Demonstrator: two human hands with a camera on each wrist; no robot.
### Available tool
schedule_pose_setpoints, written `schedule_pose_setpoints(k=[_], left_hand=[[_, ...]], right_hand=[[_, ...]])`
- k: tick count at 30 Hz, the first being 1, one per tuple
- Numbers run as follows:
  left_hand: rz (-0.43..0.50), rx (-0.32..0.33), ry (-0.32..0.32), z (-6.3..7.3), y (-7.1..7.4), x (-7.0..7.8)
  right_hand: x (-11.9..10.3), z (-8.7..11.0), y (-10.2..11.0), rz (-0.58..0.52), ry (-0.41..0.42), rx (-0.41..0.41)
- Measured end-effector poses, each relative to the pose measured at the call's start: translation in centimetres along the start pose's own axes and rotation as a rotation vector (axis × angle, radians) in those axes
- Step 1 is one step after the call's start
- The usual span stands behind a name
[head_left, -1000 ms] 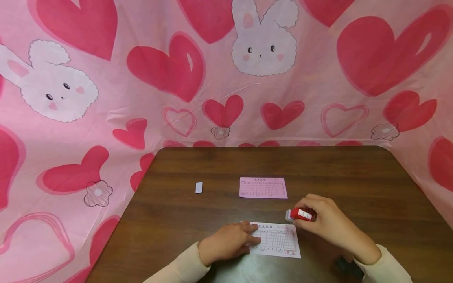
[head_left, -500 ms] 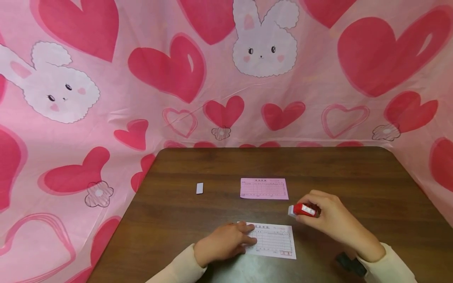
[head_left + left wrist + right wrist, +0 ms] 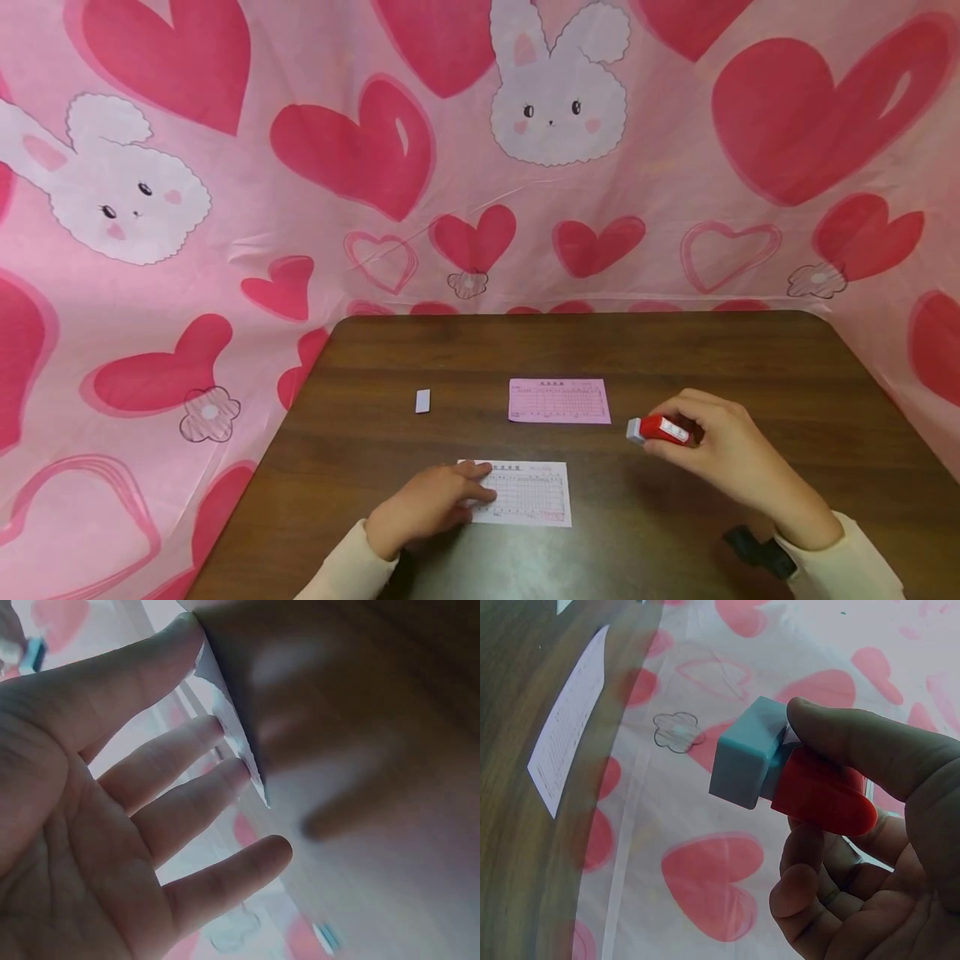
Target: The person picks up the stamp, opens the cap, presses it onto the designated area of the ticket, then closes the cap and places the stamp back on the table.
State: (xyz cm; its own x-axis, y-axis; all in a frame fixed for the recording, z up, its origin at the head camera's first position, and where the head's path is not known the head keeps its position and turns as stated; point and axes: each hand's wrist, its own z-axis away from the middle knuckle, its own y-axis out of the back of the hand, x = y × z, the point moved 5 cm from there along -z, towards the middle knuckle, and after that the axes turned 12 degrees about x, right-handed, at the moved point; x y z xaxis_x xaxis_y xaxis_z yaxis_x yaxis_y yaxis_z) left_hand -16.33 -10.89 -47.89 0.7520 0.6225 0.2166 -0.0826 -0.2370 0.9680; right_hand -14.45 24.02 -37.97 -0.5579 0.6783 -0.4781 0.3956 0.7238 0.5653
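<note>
Fingers spread on its left part, my left hand (image 3: 423,504) rests on a white printed form slip (image 3: 528,500) on the table. A small red stamped box (image 3: 552,516) shows in the slip's lower right corner. In the left wrist view, the slip's edge (image 3: 234,727) meets the thumb and fingertips, and the fingers are nearly straight. Raised above the table to the right, my right hand (image 3: 727,442) pinches a red hand stamp (image 3: 664,428) between thumb and fingers. The stamp's pale grey end (image 3: 739,761) points left, away from the palm.
A pink printed slip (image 3: 558,402) lies flat farther back on the brown wooden table (image 3: 420,350). To its left is a small pale rectangular piece (image 3: 423,401). A pink cloth (image 3: 420,250) with hearts and rabbits hangs behind the table. Something black (image 3: 757,552) sits at the right wrist.
My left hand has slid the white slip to the left and slightly back. My right hand has moved right and away from the slip, still holding the stamp.
</note>
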Motion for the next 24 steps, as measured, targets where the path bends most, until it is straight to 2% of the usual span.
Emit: schedule_pose_setpoints(k=[8,15,18,24], left_hand=[[0.123,0.045,0.108,2.9,1.5,-3.8],[0.227,0.050,0.176,4.9,2.6,-7.0],[0.254,0.070,0.209,5.9,3.1,-7.9],[0.251,0.092,0.263,7.5,4.0,-9.7]], right_hand=[[0.3,0.1,0.2,0.000,0.003,-0.001],[0.4,-0.1,0.6,0.001,-0.003,-0.001],[0.4,-0.1,0.7,-0.007,0.001,0.003],[0.5,-0.1,0.9,0.000,-0.004,0.008]])
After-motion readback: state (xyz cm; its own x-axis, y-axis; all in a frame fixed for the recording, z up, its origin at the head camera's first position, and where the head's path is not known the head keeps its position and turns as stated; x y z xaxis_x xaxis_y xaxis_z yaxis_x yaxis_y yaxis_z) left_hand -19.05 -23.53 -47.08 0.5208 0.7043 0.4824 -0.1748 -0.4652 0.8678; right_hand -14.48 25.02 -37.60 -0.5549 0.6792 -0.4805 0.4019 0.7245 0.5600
